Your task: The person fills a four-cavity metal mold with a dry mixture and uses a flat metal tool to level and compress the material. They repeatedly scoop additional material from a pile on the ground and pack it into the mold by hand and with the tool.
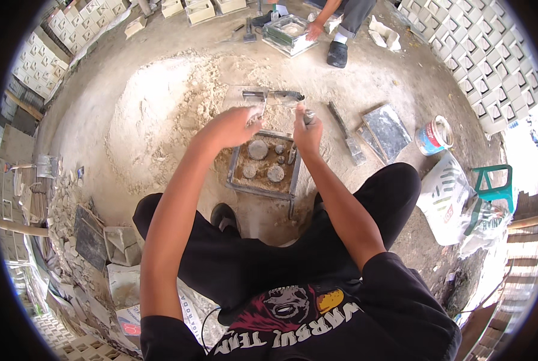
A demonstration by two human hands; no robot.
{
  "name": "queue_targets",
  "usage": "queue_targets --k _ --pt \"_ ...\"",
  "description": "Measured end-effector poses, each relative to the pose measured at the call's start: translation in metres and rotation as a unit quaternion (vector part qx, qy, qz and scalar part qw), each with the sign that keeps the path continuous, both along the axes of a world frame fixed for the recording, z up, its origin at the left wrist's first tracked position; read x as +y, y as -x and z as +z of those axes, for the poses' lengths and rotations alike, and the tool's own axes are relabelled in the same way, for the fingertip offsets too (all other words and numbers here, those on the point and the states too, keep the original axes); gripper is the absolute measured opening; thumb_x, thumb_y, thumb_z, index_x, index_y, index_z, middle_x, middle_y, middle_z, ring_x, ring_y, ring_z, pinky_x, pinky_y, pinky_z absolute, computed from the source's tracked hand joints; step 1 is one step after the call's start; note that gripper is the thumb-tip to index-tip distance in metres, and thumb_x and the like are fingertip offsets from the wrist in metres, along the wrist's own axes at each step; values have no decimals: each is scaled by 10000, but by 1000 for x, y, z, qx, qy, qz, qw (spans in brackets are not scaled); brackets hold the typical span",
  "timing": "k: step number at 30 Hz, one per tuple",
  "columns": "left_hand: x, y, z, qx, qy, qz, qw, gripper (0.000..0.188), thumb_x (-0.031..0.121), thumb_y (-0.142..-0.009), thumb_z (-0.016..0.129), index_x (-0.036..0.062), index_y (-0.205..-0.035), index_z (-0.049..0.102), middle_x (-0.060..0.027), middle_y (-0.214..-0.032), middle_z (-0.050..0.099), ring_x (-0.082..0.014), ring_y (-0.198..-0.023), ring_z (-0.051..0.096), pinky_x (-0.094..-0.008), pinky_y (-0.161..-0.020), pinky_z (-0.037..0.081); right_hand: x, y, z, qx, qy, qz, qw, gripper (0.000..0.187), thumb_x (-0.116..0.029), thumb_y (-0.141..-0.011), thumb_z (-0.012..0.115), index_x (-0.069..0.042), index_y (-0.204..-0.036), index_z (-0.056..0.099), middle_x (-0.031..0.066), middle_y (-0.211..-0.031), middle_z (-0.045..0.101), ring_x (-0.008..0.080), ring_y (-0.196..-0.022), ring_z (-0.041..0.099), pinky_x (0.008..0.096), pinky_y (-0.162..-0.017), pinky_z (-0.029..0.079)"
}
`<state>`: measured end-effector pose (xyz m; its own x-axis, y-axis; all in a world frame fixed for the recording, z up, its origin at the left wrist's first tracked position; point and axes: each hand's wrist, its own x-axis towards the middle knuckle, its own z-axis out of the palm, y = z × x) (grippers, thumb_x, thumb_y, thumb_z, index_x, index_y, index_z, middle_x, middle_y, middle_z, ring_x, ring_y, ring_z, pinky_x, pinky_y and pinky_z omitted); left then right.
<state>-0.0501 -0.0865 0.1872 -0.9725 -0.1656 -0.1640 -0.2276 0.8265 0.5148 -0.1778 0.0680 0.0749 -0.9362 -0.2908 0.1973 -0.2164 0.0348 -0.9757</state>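
Note:
A square metal-edged mould frame (260, 191) lies on the ground between my feet, filled with brown sandy material. Several round grey pieces, large and small, sit in it, such as the disc (257, 150) at its far side. Over the frame's far left corner is my left hand (243, 124), its fingers curled and slightly blurred; what they pinch is hard to make out. My right hand (307, 129), above the far right corner, is closed round a tool handle with a shiny metal end (309, 114); the tool's kind is hidden. Just beyond both hands lies a dark-handled tool (286, 95).
Pale powder (161, 99) is heaped at the left. A brush-like tool (345, 133), dark plates (384, 132), a bucket (434, 136), a white sack (446, 197) and a green stool (494, 185) stand or lie right. Beyond, a co-worker's hand (314, 30) touches another mould (289, 30).

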Motion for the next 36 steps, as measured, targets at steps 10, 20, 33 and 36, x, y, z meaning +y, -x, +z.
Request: queue_targets --k 10,20,33,36 --pt "-1 -7 -49 -142 53 -62 986 544 412 -966 528 41 -1363 506 -215 -1230 615 -342 -1158 583 -441 -981 460 3 31 -18 91 -47 -50 993 491 -333 -1000 562 -91 -589 447 -46 -512 423 51 -464 359 290 -420 269" --pt "-23 16 -26 -175 47 -93 979 488 368 -965 523 -3 -1280 545 -192 -1194 630 -342 -1134 591 -442 -966 474 6 39 -25 69 -37 -29 996 458 -300 -1004 540 -89 -609 445 -21 -525 438 61 -484 410 287 -437 314" --pt "-20 -9 -18 -62 24 -93 993 241 230 -985 469 17 -984 582 -192 -930 676 -363 -874 657 -478 -764 508 -7 14 -10 25 -37 -5 999 473 -313 -1023 521 -116 -610 404 -25 -536 428 63 -505 395 253 -471 311" --pt "-15 -17 -12 -70 -11 -72 995 235 240 -986 467 26 -996 565 -183 -891 674 -375 -831 652 -482 -746 500 -12 28 -9 -51 9 13 999 465 -291 -1026 515 -113 -611 401 -31 -544 431 56 -508 382 254 -463 288"
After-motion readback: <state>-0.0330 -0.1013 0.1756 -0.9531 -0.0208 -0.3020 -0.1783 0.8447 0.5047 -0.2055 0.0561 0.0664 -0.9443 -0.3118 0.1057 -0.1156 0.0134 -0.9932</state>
